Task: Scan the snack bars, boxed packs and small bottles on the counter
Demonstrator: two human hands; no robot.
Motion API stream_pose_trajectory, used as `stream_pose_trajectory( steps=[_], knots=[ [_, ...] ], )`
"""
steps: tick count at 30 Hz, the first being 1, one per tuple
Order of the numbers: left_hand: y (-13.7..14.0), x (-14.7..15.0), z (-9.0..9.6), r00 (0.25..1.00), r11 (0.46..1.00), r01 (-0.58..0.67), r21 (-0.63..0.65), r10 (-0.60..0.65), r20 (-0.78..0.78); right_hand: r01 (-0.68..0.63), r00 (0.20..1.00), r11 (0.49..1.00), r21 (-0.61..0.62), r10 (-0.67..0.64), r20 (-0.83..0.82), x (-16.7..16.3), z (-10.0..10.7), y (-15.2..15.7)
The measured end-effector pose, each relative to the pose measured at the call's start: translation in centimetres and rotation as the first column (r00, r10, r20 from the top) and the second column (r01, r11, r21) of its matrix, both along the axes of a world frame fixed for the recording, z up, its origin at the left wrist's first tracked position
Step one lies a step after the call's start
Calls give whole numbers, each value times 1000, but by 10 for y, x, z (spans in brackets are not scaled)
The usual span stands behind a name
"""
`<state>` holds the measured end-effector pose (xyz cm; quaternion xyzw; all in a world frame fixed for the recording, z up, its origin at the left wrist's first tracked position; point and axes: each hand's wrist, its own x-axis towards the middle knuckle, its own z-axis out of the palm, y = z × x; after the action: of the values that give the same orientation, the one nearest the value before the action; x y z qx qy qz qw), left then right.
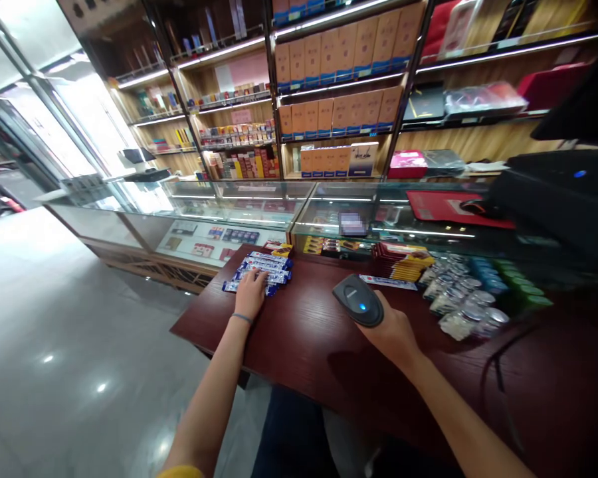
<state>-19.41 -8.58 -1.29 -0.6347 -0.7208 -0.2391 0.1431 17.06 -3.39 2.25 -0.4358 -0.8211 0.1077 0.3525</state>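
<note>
Several blue-and-white packets (270, 263) lie under and beyond the left hand (250, 296).

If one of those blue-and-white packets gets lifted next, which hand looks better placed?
Probably the left hand: it is already at the packets. The right hand is farther off and wrapped around a scanner.

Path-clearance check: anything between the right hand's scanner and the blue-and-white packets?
Nothing visible stands between the scanner in the right hand and the packets, only tabletop. The left hand covers part of the packets.
</note>
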Motion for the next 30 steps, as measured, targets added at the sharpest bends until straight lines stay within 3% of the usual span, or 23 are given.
stream_pose_trajectory(
  steps=[5, 10, 14, 17, 19, 20, 22, 24, 26, 28, 30],
  knots=[
    [2, 5, 5, 1000, 999, -20, -49, 21, 15, -57, 996, 996, 68, 52, 73, 1, -9, 5],
    [-3, 9, 13, 999, 999, -12, -51, 15, 45, -17, 999, 1000, 23, 16, 42, 0, -5, 2],
    [-3, 17, 20, 983, 991, -5, 134, -19, 181, 53, 998, 996, -75, -55, -28, -3, 3, -3],
    [9, 34, 28, 904, 955, 1, 297, -128, 407, 72, 994, 988, -135, -82, -72, -2, 7, -4],
    [24, 51, 33, 766, 947, 31, 320, -228, 601, 77, 991, 986, -146, -92, -97, -1, 9, -4],
    [32, 60, 35, 662, 950, 53, 309, -265, 701, 82, 990, 986, -148, -97, -102, -1, 10, -4],
    [50, 81, 38, 371, 960, 118, 254, -279, 886, 96, 988, 983, -155, -113, -102, 1, 11, -3],
    [64, 101, 39, 48, 959, 218, 184, -199, 979, 120, 986, 980, -159, -136, -92, 3, 13, -2],
    [73, 120, 36, -176, 939, 309, 153, -102, 979, 145, 985, 974, -175, -159, -67, 6, 16, 1],
    [76, 135, 30, -277, 925, 339, 173, -78, 958, 161, 986, 965, -206, -168, -20, 9, 19, 5],
    [76, 145, 22, -304, 920, 337, 198, -93, 948, 156, 988, 961, -231, -150, 41, 11, 21, 8]
  ],
)
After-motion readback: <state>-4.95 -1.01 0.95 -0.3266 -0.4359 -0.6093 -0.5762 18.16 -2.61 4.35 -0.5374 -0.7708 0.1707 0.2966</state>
